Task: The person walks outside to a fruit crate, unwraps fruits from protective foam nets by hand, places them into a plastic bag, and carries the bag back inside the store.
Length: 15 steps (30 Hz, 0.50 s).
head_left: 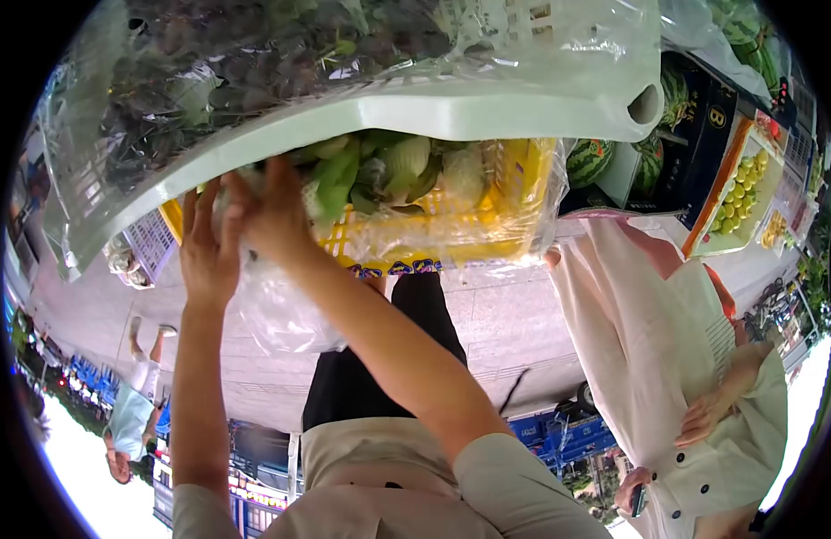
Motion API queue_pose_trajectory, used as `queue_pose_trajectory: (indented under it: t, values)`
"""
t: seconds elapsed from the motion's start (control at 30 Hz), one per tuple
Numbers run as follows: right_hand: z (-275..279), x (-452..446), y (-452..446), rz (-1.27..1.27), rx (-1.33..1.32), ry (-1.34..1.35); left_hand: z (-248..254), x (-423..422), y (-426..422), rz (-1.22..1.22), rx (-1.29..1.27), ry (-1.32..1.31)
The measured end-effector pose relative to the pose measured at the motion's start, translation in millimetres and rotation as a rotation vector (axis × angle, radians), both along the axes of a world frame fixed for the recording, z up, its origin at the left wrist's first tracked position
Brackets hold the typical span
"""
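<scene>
My left hand (207,247) and my right hand (276,216) meet at the left end of a yellow plastic basket (527,193), just under the rim of a pale green crate. The fingers of both hands are bent close together, and their tips are partly hidden. What they pinch cannot be made out, though clear plastic shows around them. Below them hangs a crumpled clear plastic bag (285,310). Inside the basket lie green leaves (339,175) and pale round produce in foam nets (465,175), with clear wrap over the front.
The pale green crate (487,112), wrapped in film, holds dark fruit (281,54) above my hands. Watermelons (590,162) and a box of green grapes (740,193) stand to the right. A person in cream clothes (631,332) stands close by at the right; another person (132,413) is farther off left.
</scene>
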State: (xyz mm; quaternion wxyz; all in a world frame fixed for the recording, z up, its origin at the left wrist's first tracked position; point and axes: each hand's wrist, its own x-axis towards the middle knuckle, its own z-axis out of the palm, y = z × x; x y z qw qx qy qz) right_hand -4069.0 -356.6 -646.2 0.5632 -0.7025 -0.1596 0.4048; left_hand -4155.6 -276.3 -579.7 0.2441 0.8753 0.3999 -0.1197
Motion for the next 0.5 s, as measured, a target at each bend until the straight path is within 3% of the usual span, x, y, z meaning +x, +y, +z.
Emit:
queue_pose_trajectory:
  t: [0.07, 0.1, 0.17, 0.3, 0.4, 0.43, 0.5]
  values:
    - [4, -14, 25, -0.101, -0.015, 0.043, -5, -18, 18, -0.018, -0.01, -0.009]
    - [4, -22, 29, -0.038, -0.058, -0.137, -9, -25, 23, -0.021, -0.004, -0.043]
    - [-4, -31, 31, 0.048, -0.148, -0.2, -22, -40, 23, -0.016, -0.017, -0.071]
    - [-24, 18, -21, 0.205, 0.205, -0.119, -53, -44, 13, -0.03, 0.156, -0.028]
    - [-12, 74, -84, 0.149, -0.18, -0.061, -41, -17, 2, 0.204, 0.078, 0.065]
    - [-24, 81, -102, -0.105, -0.287, -0.139, -43, -18, 1, 0.211, 0.083, 0.065]
    - [-72, 124, -132, -0.153, -0.47, -0.6, -46, -25, -3, 0.178, 0.159, -0.005]
